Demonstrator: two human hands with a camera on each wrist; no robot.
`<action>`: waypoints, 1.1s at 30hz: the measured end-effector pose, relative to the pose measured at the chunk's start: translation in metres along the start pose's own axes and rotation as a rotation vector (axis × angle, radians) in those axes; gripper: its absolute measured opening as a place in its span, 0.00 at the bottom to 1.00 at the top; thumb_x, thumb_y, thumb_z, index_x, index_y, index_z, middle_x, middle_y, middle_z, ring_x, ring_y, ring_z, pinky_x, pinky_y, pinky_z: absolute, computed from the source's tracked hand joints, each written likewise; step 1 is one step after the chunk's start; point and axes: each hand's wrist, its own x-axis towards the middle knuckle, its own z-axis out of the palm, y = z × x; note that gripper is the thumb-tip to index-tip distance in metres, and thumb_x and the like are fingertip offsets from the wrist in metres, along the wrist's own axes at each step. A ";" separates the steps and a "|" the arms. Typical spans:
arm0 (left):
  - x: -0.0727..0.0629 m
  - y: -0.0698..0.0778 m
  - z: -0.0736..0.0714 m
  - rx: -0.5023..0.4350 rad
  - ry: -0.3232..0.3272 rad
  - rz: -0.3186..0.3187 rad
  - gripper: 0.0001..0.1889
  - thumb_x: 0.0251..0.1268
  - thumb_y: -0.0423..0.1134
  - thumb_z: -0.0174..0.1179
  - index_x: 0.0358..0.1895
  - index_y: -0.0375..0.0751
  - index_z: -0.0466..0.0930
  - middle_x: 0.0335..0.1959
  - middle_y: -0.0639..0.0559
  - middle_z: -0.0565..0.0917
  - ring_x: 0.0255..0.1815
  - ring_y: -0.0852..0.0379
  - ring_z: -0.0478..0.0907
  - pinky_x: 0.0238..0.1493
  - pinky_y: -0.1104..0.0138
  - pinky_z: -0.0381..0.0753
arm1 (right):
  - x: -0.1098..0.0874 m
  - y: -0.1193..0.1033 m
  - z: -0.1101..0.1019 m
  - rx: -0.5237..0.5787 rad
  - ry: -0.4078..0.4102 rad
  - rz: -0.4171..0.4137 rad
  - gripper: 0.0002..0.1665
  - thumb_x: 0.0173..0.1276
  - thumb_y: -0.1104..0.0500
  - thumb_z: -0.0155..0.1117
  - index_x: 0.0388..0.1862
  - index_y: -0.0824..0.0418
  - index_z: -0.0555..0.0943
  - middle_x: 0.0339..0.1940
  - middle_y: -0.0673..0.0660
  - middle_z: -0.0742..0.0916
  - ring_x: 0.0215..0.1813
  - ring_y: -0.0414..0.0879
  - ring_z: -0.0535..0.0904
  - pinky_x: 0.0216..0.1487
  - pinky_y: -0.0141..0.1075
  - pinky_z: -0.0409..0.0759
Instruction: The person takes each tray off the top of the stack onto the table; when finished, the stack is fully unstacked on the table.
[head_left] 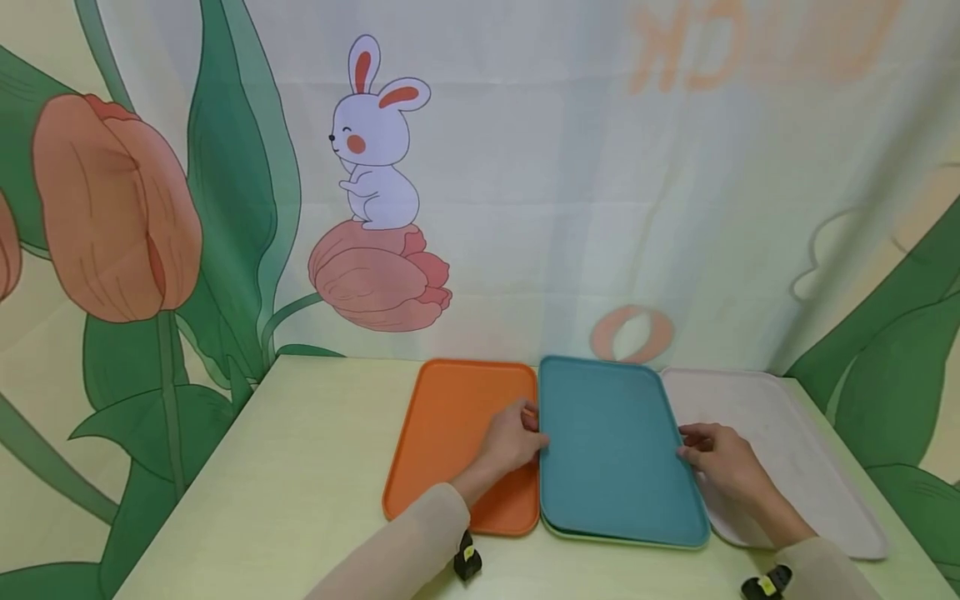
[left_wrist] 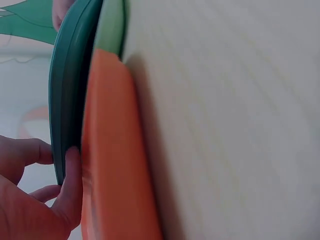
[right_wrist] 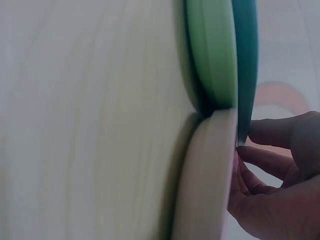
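A teal tray [head_left: 615,450] lies over a light green tray [head_left: 630,542], of which only the front rim shows in the head view. My left hand [head_left: 510,437] pinches the teal tray's left edge between thumb and fingers. On the opposite edge, my right hand [head_left: 723,458] pinches the same tray. The left wrist view shows a dark gap between the teal tray [left_wrist: 65,95] and the green tray [left_wrist: 111,30]. Under my left hand is an orange tray [head_left: 450,433]; a pale pinkish-white tray [head_left: 795,467] lies beneath my right hand.
The trays stand side by side on a pale yellow wood-grain table [head_left: 300,467]. Behind it hangs a curtain [head_left: 510,167] printed with tulips and a white rabbit. The table's left edge slants away beside the printed leaves.
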 end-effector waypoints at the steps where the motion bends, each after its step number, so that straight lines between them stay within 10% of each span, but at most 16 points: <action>1: 0.000 0.000 0.000 -0.001 0.010 0.002 0.20 0.64 0.29 0.70 0.59 0.36 0.80 0.39 0.49 0.82 0.32 0.57 0.79 0.32 0.66 0.83 | 0.000 0.000 0.001 -0.001 0.003 0.001 0.28 0.77 0.63 0.66 0.69 0.79 0.75 0.52 0.68 0.85 0.51 0.58 0.85 0.41 0.37 0.87; 12: -0.001 0.003 -0.006 -0.393 -0.005 -0.125 0.22 0.68 0.27 0.69 0.65 0.32 0.82 0.46 0.44 0.82 0.32 0.53 0.85 0.34 0.56 0.92 | -0.004 -0.003 0.003 -0.016 0.019 -0.016 0.23 0.82 0.66 0.56 0.68 0.80 0.75 0.56 0.74 0.85 0.48 0.55 0.87 0.40 0.39 0.87; 33: -0.008 -0.006 -0.050 -0.396 -0.044 -0.158 0.21 0.71 0.29 0.66 0.65 0.32 0.82 0.51 0.42 0.82 0.40 0.53 0.87 0.39 0.58 0.92 | -0.001 -0.002 0.001 -0.053 0.034 -0.048 0.26 0.74 0.67 0.64 0.68 0.79 0.76 0.50 0.67 0.86 0.50 0.57 0.84 0.35 0.34 0.83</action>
